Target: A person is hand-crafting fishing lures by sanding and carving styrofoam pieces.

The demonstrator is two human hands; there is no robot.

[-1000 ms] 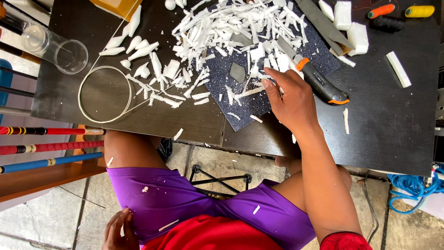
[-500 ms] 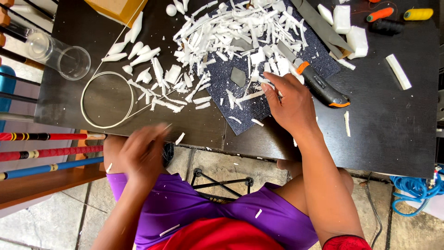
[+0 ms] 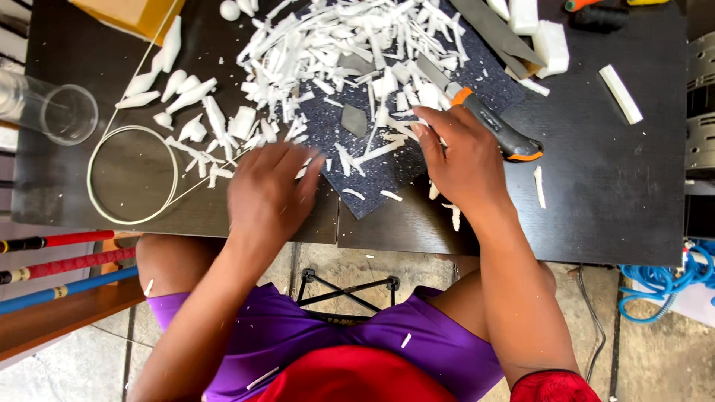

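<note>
Left hand [image 3: 269, 195] flat, fingers spread, gripping nothing, on the dark table [image 3: 611, 201] edge at the white shavings [image 3: 350, 45]' seven o'clock; right hand [image 3: 456, 160] open too, fingertips corralling scraps on the dark mat [image 3: 372, 179]; orange-black knife [image 3: 491, 126] lies free at its one o'clock.

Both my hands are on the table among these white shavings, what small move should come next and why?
Probably sweep the left hand inward, gathering the loose white foam shavings strewn across the dark speckled mat. The right hand rests flat beside the orange-and-black utility knife, holding nothing.
</note>
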